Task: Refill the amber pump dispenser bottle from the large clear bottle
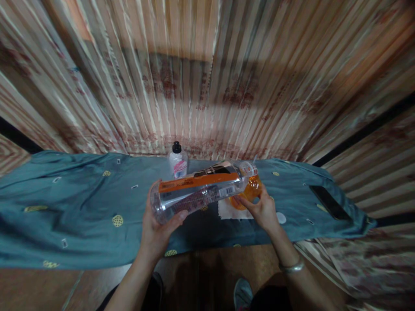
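Note:
My left hand (158,231) grips the base end of a large clear plastic bottle (201,188) with an orange and silver label. The bottle lies nearly level in the air, its neck pointing right. That neck meets the mouth of a smaller bottle of orange liquid (252,188); whether the two mouths touch I cannot tell. Fingers of my right hand (261,209) are closed around the smaller bottle's lower part. Beneath it a white paper napkin (231,211) lies on the cloth. No liquid is clearly visible inside the large bottle.
Behind the large bottle stands a white bottle with a black cap (177,162). A white round lid (281,217) lies right of my right hand, and a black phone (329,202) farther right. A teal patterned cloth (97,194) covers the table, backed by a striped curtain (194,86).

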`<state>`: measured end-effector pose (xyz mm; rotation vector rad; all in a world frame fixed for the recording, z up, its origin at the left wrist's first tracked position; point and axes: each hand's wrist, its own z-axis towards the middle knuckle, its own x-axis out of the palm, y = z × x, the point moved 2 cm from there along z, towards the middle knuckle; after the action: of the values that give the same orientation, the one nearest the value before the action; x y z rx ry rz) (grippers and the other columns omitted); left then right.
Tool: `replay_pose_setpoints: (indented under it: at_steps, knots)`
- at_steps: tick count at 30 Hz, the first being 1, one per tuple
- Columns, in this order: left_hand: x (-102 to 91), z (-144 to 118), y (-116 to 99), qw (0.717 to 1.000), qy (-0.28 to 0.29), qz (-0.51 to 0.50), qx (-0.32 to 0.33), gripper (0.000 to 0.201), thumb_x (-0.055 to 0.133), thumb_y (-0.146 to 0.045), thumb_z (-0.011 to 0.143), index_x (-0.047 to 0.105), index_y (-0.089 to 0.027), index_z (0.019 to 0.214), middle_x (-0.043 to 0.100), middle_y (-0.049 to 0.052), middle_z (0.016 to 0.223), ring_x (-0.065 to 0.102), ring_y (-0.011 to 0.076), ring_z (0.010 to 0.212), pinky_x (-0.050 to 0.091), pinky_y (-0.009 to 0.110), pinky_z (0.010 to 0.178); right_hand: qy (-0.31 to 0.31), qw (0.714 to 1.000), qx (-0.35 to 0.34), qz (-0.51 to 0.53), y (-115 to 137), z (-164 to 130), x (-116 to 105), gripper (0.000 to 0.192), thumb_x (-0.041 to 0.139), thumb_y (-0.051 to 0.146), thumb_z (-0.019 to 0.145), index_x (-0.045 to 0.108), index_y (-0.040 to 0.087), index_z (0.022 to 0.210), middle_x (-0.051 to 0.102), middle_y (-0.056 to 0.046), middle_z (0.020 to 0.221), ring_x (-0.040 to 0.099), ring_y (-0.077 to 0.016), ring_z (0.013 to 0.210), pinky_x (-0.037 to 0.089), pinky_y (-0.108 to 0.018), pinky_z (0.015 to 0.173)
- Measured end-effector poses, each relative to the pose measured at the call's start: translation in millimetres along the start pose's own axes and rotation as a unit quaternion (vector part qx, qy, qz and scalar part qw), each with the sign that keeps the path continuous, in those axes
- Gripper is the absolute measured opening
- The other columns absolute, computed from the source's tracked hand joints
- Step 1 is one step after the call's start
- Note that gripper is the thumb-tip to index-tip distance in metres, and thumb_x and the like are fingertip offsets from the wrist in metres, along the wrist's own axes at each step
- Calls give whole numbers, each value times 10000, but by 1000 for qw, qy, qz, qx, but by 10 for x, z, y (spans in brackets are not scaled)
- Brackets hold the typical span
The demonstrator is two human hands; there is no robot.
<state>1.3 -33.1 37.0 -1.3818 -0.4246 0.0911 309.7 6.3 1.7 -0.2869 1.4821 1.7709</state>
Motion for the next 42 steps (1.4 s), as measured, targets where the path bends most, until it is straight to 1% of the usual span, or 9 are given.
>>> replay_pose_setpoints:
  at_steps: [6,11,13,20,27,33,37,42]
  knots:
    - [12,-5,-8,1000,-3,-6,5,954,1002,-433,607,571,-254,1440,738,67,1274,694,307,1259,547,456,1133,-1,1000,5,6,5,6,-6,903,775,749,694,621,167,1367,838,-163,1127,803,-397,1011,634,-479,843]
    - [4,-4,-4,1000,0,5,11,921,991,-413,623,581,-256,1433,739,61,1238,718,288,1190,584,430,1073,3,1000,6,8,24,3,-14,893,783,724,696,616,160,1369,838,-162,1118,805,-395,1004,635,-474,838]
    - [3,-4,-2,1000,-2,0,11,925,993,-402,620,579,-256,1433,736,61,1248,712,285,1201,587,417,1065,3,1000,7,6,21,3,-14,873,781,727,695,624,169,1347,839,-159,1106,805,-393,999,634,-471,830]
    - [1,0,-4,1000,-2,-1,7,930,996,-404,608,591,-263,1434,741,63,1237,720,291,1181,590,429,1068,0,1000,4,2,8,9,-12,884,766,748,692,619,164,1338,836,-169,1109,801,-398,1004,629,-481,843]
    - [8,-13,-6,1000,-1,-13,8,935,1007,-428,608,590,-273,1430,742,50,1260,701,287,1236,541,442,1143,2,1000,12,8,31,8,-13,899,766,762,677,624,161,1330,836,-169,1094,799,-399,993,628,-472,816]
    - [-8,-12,-3,1000,-1,-5,11,929,1008,-422,609,596,-284,1430,733,49,1284,697,285,1234,571,422,1103,-2,1000,8,10,36,9,-9,853,764,757,681,632,178,1294,839,-154,1054,801,-400,980,628,-469,801]
    - [-16,-11,1,1000,4,4,19,921,1000,-417,630,591,-284,1445,730,51,1300,687,290,1259,557,431,1125,1,1000,0,13,27,8,-11,816,771,731,698,629,186,1289,839,-146,1065,800,-396,1000,630,-470,816]
    - [3,-26,-22,1000,-2,-4,18,926,999,-428,629,593,-275,1447,738,54,1283,707,286,1229,561,437,1123,7,1000,12,11,22,10,-16,853,773,735,677,624,167,1295,837,-160,1066,798,-405,987,626,-482,813]
